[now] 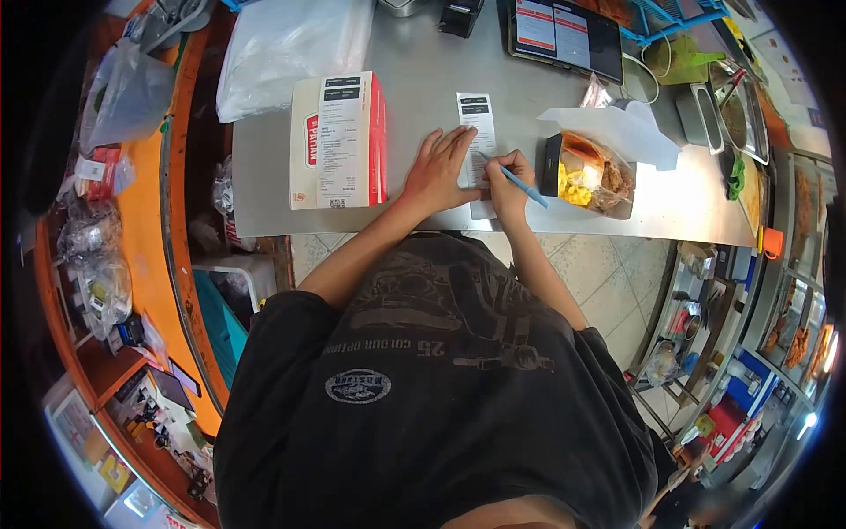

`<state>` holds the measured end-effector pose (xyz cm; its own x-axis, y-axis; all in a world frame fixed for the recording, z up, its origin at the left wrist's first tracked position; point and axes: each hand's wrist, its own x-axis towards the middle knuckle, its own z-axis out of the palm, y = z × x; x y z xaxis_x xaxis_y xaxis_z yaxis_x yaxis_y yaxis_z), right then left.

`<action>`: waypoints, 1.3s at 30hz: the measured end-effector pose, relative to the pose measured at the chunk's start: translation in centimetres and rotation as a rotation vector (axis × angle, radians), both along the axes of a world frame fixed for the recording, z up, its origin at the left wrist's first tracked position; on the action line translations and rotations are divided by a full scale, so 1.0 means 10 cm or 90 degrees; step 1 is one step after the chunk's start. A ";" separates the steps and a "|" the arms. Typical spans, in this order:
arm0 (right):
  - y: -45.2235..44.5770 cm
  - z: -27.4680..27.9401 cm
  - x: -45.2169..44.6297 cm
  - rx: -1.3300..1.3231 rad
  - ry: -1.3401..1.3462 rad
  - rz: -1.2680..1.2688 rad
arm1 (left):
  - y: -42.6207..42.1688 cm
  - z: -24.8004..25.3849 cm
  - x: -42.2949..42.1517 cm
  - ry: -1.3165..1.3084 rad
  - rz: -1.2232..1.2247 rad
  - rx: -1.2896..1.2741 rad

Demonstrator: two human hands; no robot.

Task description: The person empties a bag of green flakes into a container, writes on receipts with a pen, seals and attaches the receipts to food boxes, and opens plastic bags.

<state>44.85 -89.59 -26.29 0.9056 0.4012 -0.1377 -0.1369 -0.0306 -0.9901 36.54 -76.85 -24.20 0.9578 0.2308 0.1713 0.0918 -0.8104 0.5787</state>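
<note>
At metal counter (pixel 414 70) above tiled floor (pixel 599 273) | right grip (pixel 509 181) clamped on pen (pixel 527 187) | left grip (pixel 436 172) spread on receipt (pixel 483 141)

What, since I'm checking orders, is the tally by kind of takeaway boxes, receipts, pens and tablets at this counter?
Takeaway boxes: 2 (closed box, open box)
Receipts: 2 (receipt on the closed box, receipt under the left hand)
Pens: 1 (blue pen)
Tablets: 1
Total: 6
</note>
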 end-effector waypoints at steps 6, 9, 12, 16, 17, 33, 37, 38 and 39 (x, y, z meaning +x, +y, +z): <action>-0.04 0.00 0.00 -0.026 -0.009 0.002 | 0.00 -0.01 0.00 -0.008 -0.003 0.006; -0.03 0.02 -0.04 -0.009 -0.016 0.002 | 0.01 0.00 0.00 -0.012 -0.004 -0.001; -0.04 0.01 -0.04 -0.003 -0.018 -0.001 | 0.01 -0.02 0.00 -0.018 -0.006 0.000; -0.07 -0.03 -0.03 -0.003 -0.003 0.003 | 0.01 -0.01 0.00 -0.013 -0.008 0.003; -0.06 -0.04 -0.03 -0.004 -0.013 0.008 | 0.01 -0.01 0.00 -0.012 -0.008 0.000; 0.01 0.27 -0.15 -0.173 -0.180 0.014 | 0.01 -0.03 0.00 0.000 -0.002 -0.022; -0.01 0.21 -0.13 -0.171 -0.151 0.056 | 0.01 -0.03 -0.01 -0.004 -0.006 -0.015; -0.01 0.19 -0.12 -0.198 -0.216 0.036 | 0.01 -0.02 -0.01 -0.003 -0.004 -0.017; -0.01 0.17 -0.12 -0.225 -0.280 0.015 | 0.01 -0.02 -0.01 -0.003 -0.003 -0.018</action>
